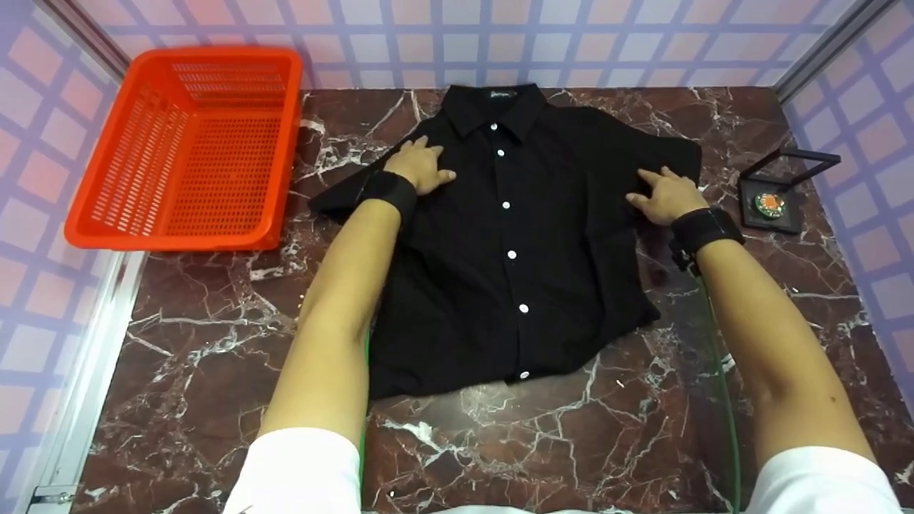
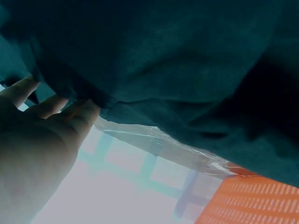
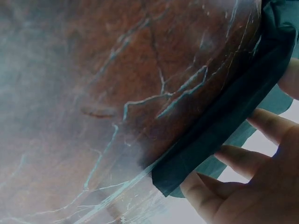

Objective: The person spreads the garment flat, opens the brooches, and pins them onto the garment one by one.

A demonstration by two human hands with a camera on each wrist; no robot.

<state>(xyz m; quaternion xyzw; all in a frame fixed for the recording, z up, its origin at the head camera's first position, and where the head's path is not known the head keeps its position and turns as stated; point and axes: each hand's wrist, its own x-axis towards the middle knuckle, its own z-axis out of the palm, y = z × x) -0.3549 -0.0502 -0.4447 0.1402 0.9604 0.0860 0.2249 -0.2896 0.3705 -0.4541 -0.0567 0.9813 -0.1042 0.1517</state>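
A black short-sleeved button-up shirt [image 1: 450, 285] lies front up in the head view, its collar [image 1: 528, 107] toward the back wall and white buttons down its middle. My left hand [image 1: 416, 165] rests on the shirt near the left-side shoulder, fingers fairly straight and thumb out to the side. At the right-side sleeve [image 1: 668, 153], my right hand [image 1: 670, 196] touches the cloth by the underarm. The right wrist view shows the fingertips [image 3: 266, 119] along the sleeve's folded edge. Dark cloth hangs over much of the left wrist view, with left fingers [image 2: 77, 114] against it.
A red perforated basket [image 1: 285, 164] stands at the back left. On the right sits a small black stand [image 1: 751, 200] with a round green-and-orange piece [image 1: 770, 205]. The marble-patterned table [image 1: 214, 400] meets checked walls behind and at both sides. A green cable [image 1: 727, 400] runs beside the right forearm.
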